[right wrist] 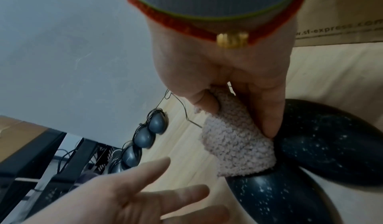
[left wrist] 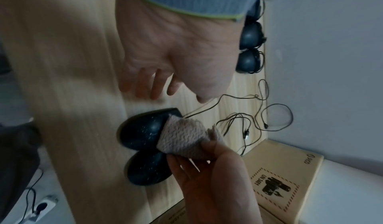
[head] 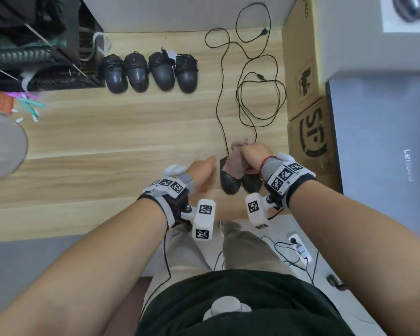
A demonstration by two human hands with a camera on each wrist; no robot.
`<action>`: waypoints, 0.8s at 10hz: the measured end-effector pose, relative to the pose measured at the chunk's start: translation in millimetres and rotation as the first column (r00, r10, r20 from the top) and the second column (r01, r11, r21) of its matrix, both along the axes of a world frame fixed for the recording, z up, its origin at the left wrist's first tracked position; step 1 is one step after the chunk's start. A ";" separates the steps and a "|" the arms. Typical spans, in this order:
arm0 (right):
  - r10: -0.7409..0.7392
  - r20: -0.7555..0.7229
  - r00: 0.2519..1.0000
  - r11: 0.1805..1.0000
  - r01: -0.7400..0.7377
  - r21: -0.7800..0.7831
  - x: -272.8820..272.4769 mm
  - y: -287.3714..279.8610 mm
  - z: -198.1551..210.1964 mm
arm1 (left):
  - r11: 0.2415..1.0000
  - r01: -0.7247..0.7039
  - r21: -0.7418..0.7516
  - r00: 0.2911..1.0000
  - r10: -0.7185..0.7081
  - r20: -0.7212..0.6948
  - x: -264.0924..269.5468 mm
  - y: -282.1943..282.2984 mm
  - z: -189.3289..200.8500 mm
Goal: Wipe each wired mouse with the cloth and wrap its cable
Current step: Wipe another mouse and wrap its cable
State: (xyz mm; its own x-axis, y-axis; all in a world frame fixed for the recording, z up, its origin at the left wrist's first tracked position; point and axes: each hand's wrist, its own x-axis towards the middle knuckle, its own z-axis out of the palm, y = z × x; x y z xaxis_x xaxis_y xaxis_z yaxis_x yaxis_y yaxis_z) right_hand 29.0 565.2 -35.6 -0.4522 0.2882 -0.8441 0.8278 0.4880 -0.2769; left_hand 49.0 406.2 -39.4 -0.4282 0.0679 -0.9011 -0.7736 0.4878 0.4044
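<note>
Fuzzy cloth [left wrist: 184,137] atop speckled dark mouse [left wrist: 140,129]

Both forearms reach forward, bare, each wrist carrying a grey band and a marker-tagged camera mount. Left hand [head: 202,171] is empty, fingers [right wrist: 182,193] extended and slightly spread, palm turned inward toward the right hand; whether it touches anything cannot be told. Right hand [head: 254,155] is knuckles-up, fingers curled, thumb [right wrist: 204,102] and fingers pinching a cloth [right wrist: 234,145]. A red cord with a gold bead circles the right wrist. The two hands are near each other, not touching.
</note>
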 end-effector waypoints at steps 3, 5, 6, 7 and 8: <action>-0.097 -0.032 0.995 0.985 0.092 -0.145 7.5 -13.9 -6.8 | 0.926 -0.364 0.105 0.912 0.330 0.245 11.4 19.8 -11.0; 0.168 0.002 0.986 0.976 -0.166 -0.137 13.1 -33.1 -0.2 | 0.891 -0.445 0.086 0.871 0.408 0.272 8.6 2.3 -16.9; 0.029 -0.038 0.999 0.986 -0.035 -0.164 14.6 -44.6 -3.1 | 0.870 -0.483 0.099 0.856 0.446 0.263 9.6 -11.6 -17.8; -0.140 -0.022 0.990 0.956 0.130 -0.262 22.7 -57.0 -17.7 | 0.860 -0.508 0.057 0.845 0.484 0.229 8.8 -23.2 -19.3; -0.197 -0.002 0.980 0.919 0.184 -0.348 20.6 -65.0 -6.3 | 0.844 -0.535 0.048 0.838 0.523 0.157 5.6 -36.1 -19.0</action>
